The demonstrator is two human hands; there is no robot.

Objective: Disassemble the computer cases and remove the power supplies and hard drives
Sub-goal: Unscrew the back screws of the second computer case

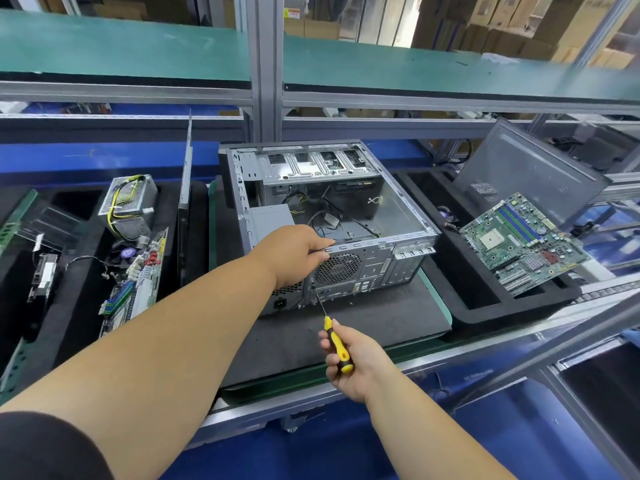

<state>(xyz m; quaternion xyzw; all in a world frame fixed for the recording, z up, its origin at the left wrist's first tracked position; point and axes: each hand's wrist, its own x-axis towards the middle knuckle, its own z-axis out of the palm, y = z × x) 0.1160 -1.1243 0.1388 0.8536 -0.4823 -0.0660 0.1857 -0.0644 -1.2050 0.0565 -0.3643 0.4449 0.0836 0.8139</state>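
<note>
One open case (329, 216) lies on its side on a dark mat (363, 327) on the table. The left hand (294, 254) grips the case's near top edge, fingers curled over the rim. The right hand (349, 362), nearer the camera, is closed around one yellow screwdriver (337, 344), its tip touching the case's rear panel beside the fan grille. One power supply (130, 202) lies in the left tray; two motherboards show, one left (138, 282), one right (523, 244).

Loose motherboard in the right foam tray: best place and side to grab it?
Judging by pose: take the motherboard by its bare right edge, coming from the right. That end is tilted up over the foam tray rim, leaving finger room underneath; pinching edges avoids the socket and slots.
</note>
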